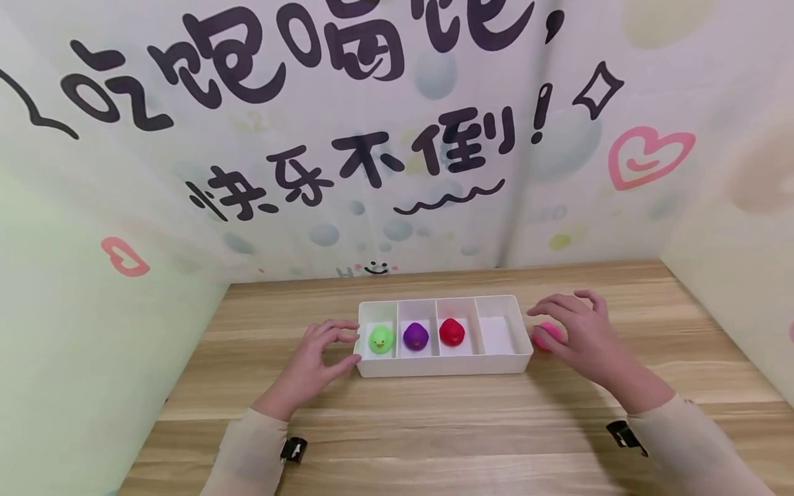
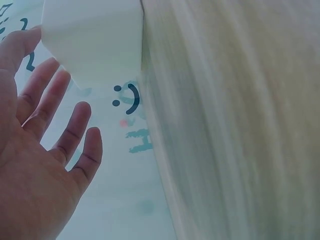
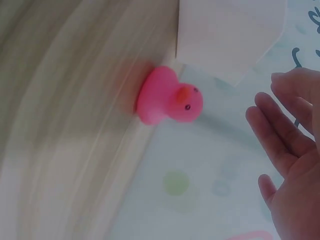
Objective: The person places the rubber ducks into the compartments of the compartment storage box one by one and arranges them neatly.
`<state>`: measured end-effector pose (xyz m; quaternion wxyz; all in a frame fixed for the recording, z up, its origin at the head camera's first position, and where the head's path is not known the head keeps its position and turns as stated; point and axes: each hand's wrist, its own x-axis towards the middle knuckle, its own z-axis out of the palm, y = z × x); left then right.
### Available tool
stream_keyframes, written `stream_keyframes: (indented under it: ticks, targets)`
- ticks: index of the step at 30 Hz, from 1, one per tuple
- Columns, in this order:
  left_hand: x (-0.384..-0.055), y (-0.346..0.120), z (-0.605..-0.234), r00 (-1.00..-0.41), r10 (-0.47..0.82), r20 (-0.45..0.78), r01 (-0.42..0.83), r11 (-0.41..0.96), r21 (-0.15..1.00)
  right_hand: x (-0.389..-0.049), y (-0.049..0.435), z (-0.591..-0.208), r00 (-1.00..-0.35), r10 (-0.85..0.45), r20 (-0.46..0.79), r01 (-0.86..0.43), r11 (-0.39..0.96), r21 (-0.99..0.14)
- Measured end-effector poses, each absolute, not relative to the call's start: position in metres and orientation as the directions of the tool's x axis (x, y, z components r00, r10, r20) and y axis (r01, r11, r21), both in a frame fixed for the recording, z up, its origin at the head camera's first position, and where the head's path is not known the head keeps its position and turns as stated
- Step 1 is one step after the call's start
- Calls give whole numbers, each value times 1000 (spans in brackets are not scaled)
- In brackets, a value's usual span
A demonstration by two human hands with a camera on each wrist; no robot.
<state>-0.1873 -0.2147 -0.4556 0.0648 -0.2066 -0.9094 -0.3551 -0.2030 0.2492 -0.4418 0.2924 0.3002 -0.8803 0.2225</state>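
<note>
A white tray (image 1: pixel 440 367) divided into compartments stands on the table. From its left, the compartments hold a green duck (image 1: pixel 381 339), a purple duck (image 1: pixel 415 336) and a red duck (image 1: pixel 452 332); the rightmost holds none. My left hand (image 1: pixel 315 355) is at the tray's left end, thumb and fingers spread, with the fingertips right at the wall. Past the tray's right end, a pink rubber duck (image 3: pixel 156 96) sits upright on the table. My right hand (image 1: pixel 579 337) hovers over it with loosely bent fingers, and in the right wrist view a gap separates them.
The wood-grain table (image 1: pixel 397 434) meets a printed wall covering (image 1: pixel 347 241) with black lettering behind the tray. Pale side panels (image 1: pixel 74 358) rise at left and right. Each sleeve carries a small black clip, the left clip (image 1: pixel 294 450) and the right clip (image 1: pixel 625 435).
</note>
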Motion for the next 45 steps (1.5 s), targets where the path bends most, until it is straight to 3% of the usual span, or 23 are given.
stream_keyframes:
  ticks: [18,45]
  targets:
    - [-189,-215,-456,-908,329,260,418,665,619,-198,290,-455,-690,-429,582,-636,744,-205]
    - [-187,-214,-455,-901,332,279,433,658,616,-200,295,-465,-753,-435,494,-589,781,-209]
